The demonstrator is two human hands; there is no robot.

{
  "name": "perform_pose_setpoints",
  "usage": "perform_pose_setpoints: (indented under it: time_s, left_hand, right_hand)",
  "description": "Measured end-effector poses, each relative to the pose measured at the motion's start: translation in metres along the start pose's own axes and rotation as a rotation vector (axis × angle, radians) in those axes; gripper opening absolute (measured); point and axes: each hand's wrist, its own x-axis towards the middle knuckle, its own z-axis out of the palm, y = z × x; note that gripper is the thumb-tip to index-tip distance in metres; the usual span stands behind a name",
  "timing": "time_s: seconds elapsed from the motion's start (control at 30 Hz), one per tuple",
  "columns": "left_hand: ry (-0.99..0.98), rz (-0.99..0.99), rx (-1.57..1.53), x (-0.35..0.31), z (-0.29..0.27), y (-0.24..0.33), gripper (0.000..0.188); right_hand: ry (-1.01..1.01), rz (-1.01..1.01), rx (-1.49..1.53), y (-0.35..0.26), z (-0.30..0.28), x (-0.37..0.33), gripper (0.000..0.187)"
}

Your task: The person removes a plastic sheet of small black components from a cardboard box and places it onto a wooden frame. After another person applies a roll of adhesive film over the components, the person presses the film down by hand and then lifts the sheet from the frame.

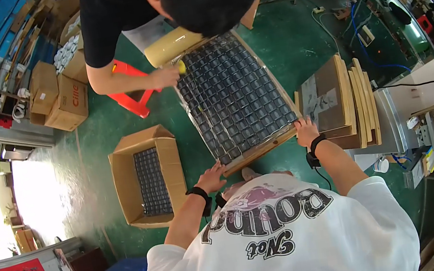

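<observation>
In front of me a wooden-edged board (260, 153) carries rows of small black parts (236, 93) under shiny clear film. My left hand (211, 179) is at its near left corner, fingers closed on the edge. At the near right corner my right hand (307, 131) grips the edge too; whether film is also caught under my fingers, I cannot tell. Across from me a person bends over the board, and that person's hand (165, 77) holds a small yellow thing (181, 67) at the far left edge. A yellowish roll of film (173, 46) lies across the far end.
An open cardboard box (173, 165) with similar black parts stands on the floor to the left. Wooden-edged boards (356, 102) are stacked close by on the right. Behind the person's arm is a red stand (130, 89). Cartons (67, 105) stand at the far left; cables (363, 38) lie at the far right.
</observation>
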Motion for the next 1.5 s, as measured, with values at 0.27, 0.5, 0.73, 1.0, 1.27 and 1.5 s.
perform_pose_setpoints:
  time_s: [0.27,0.5,0.73,1.0,1.27,1.5]
  left_hand:
    - [-0.015,-0.027,-0.024,-0.002,-0.005,0.007,0.064]
    - [-0.012,-0.032,-0.039,-0.003,-0.009,0.009,0.063]
    - [-0.017,-0.023,-0.023,-0.002,-0.008,0.008,0.064]
    - [-0.024,-0.013,-0.007,0.003,-0.002,0.003,0.066]
    - [-0.049,-0.022,0.009,0.004,-0.005,0.004,0.066]
    - [-0.055,-0.022,0.000,0.003,-0.007,0.005,0.066]
  right_hand:
    - [0.031,0.018,-0.020,0.001,0.002,-0.001,0.060]
    - [0.051,0.024,0.006,0.001,0.007,0.002,0.061]
    - [0.018,0.041,0.019,0.000,0.001,0.001,0.061]
    - [-0.037,0.060,0.014,-0.005,-0.008,-0.003,0.055]
    - [-0.060,0.061,0.014,-0.007,-0.017,-0.005,0.054]
    - [-0.038,0.053,0.003,-0.005,-0.012,-0.004,0.054]
